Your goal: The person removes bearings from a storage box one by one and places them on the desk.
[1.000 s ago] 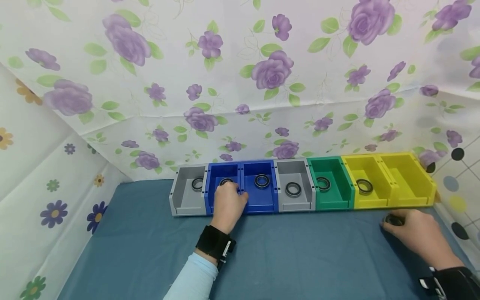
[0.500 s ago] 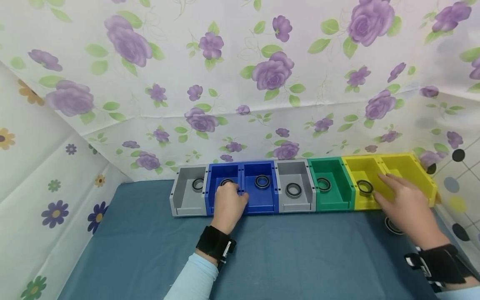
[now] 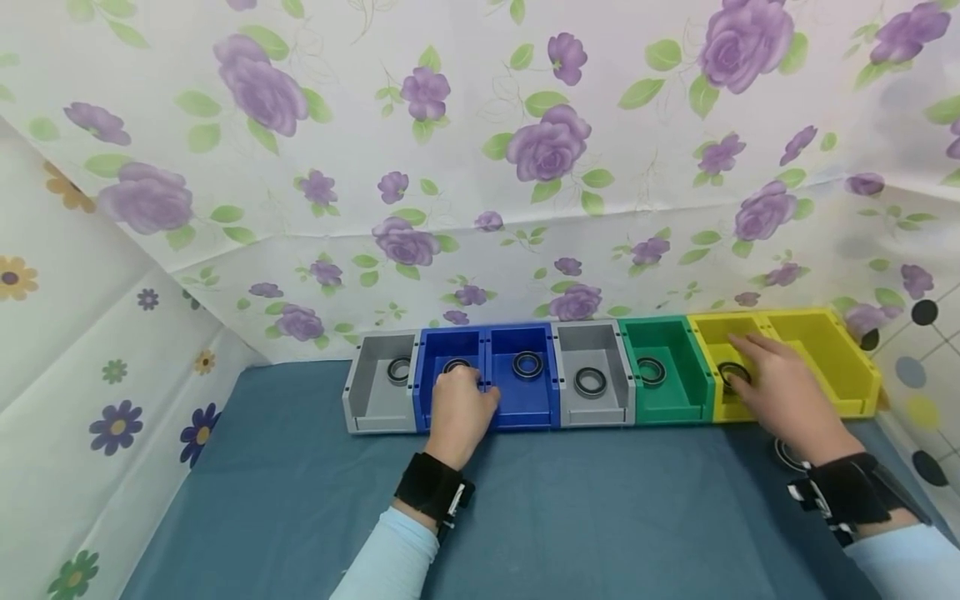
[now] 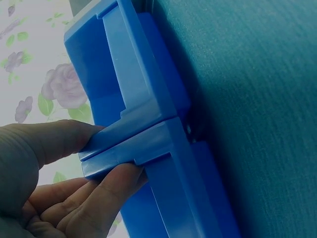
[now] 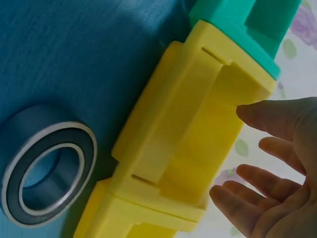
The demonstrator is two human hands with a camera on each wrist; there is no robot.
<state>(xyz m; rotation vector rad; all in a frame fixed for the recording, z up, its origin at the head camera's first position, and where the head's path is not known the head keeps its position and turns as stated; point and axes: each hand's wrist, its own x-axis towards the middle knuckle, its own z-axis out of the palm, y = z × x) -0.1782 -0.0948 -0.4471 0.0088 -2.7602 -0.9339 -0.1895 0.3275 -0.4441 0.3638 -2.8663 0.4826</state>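
My left hand [image 3: 461, 408] pinches the adjoining walls of the two blue bins [image 4: 133, 129] between thumb and fingers. A ball bearing [image 3: 453, 362] in the left blue bin shows partly behind that hand; another bearing [image 3: 516, 365] lies in the right blue bin. My right hand [image 3: 791, 396] reaches over the left yellow bin [image 5: 193, 144], its fingers spread and holding nothing. Inside that bin, a bearing [image 3: 721, 377] is partly covered by the thumb in the head view. On the cloth in front of the yellow bins lies one more bearing [image 5: 88, 153], partly hidden by the right wrist in the head view.
The bins form one row against the floral backdrop [image 3: 480, 167]. A grey bin [image 3: 375, 404] at the left end, another grey bin [image 3: 600, 408] and the green bin [image 3: 675, 400] each contain a bearing. At the right end stands a yellow bin [image 3: 832, 358]. Blue cloth [image 3: 600, 517] covers the table.
My right hand has let go of the bearing on the cloth and moved up and left over the left yellow bin. The left hand keeps its hold on the blue bins.
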